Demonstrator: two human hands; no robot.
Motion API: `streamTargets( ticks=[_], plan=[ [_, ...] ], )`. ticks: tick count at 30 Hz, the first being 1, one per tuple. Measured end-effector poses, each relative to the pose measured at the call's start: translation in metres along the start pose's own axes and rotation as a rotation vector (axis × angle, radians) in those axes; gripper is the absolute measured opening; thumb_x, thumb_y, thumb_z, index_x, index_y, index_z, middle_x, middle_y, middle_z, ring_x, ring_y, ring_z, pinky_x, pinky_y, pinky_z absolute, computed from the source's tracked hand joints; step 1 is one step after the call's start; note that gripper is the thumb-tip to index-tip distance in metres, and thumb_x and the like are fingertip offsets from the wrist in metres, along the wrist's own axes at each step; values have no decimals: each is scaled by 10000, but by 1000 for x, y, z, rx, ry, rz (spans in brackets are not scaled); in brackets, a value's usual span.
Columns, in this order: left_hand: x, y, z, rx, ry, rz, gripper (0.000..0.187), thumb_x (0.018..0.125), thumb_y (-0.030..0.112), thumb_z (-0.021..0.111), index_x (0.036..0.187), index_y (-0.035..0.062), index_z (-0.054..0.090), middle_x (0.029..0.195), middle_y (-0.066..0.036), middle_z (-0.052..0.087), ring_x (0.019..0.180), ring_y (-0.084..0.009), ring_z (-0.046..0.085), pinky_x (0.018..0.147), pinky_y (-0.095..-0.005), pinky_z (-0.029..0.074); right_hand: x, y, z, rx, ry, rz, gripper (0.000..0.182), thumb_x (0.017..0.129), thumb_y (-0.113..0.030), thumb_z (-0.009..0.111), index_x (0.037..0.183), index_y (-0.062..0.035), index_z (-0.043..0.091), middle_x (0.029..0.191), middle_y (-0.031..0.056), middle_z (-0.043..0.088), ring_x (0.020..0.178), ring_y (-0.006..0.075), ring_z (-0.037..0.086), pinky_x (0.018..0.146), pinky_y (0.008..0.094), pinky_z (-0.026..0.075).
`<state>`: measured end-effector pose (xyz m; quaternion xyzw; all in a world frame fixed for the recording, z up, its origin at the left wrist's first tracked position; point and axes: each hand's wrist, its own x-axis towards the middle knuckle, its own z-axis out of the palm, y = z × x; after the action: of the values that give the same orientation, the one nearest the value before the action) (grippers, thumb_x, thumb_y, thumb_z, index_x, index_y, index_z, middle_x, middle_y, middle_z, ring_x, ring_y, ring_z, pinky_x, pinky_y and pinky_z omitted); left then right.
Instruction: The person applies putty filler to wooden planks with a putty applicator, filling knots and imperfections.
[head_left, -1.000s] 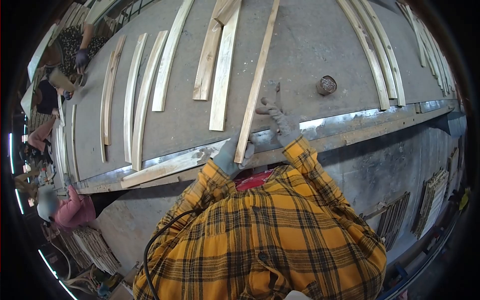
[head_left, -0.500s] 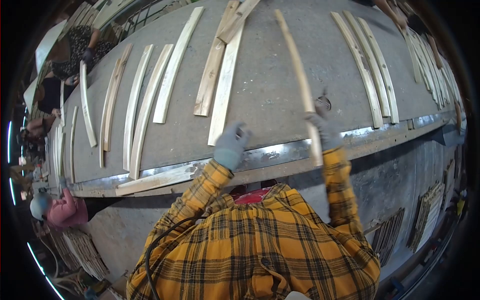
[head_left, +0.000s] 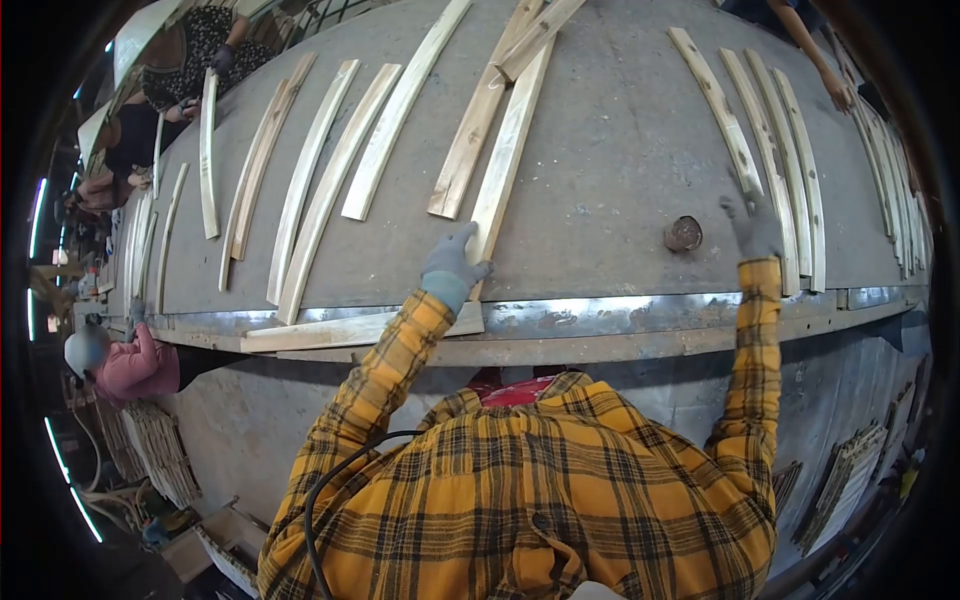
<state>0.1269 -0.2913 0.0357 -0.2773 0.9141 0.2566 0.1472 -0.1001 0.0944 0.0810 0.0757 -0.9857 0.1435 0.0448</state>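
Sleeves of yellow plaid are reaching away from me toward the workbench (head_left: 600,150). I am seeing the left hand (head_left: 452,262), in a grey glove, lying on the near end of a pale wooden slat (head_left: 510,150); its fingers are curling loosely on the wood, not clamping it. The right hand (head_left: 755,228), gloved too, is pressing the near end of a curved slat (head_left: 718,110) at the right, with fingers together on top. Between both hands a small round tin (head_left: 684,233) is standing on the bench. Farther out, more curved slats (head_left: 320,180) are lying in rows. At the far left edge, other people's hands (head_left: 222,58) are working.
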Motion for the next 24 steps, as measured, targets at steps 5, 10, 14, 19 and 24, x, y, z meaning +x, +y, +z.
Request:
streamTargets(
  ticks=[5,10,14,19,24],
  plan=[
    [-38,18,12,-248,-5,129,732,646,320,761,1256,86,429,1133,-186,523,1030,-329,537,865,-388,449,-68,-120,25,570,-355,61,426,867,-152,570,1273,-233,470,953,72,664,817,100,590,718,227,480],
    [-75,113,34,-250,75,249,711,638,345,765,1216,62,464,1048,-174,558,976,-286,558,814,-357,469,-104,-144,104,938,-535,78,419,796,-267,626,1053,60,575,907,150,641,751,217,588,693,328,469],
    [-60,106,26,-368,-40,365,682,648,362,755,1201,74,479,1047,-155,543,937,-271,552,801,-356,467,-80,-97,32,1286,-639,466,458,745,-274,691,1050,52,588,757,100,634,643,167,600,536,283,471],
    [40,37,-12,28,344,198,710,680,405,710,1226,42,437,1086,-172,501,972,-317,520,822,-376,448,-27,-18,-22,1206,-546,336,628,706,-316,697,1149,76,488,810,155,612,552,197,578,511,251,494],
    [80,44,-26,264,222,-63,696,681,348,730,1231,52,424,1110,-171,500,1028,-321,504,860,-373,442,56,101,15,400,-224,84,476,806,-342,611,1107,25,583,1053,153,623,963,223,581,853,287,427]
  ],
)
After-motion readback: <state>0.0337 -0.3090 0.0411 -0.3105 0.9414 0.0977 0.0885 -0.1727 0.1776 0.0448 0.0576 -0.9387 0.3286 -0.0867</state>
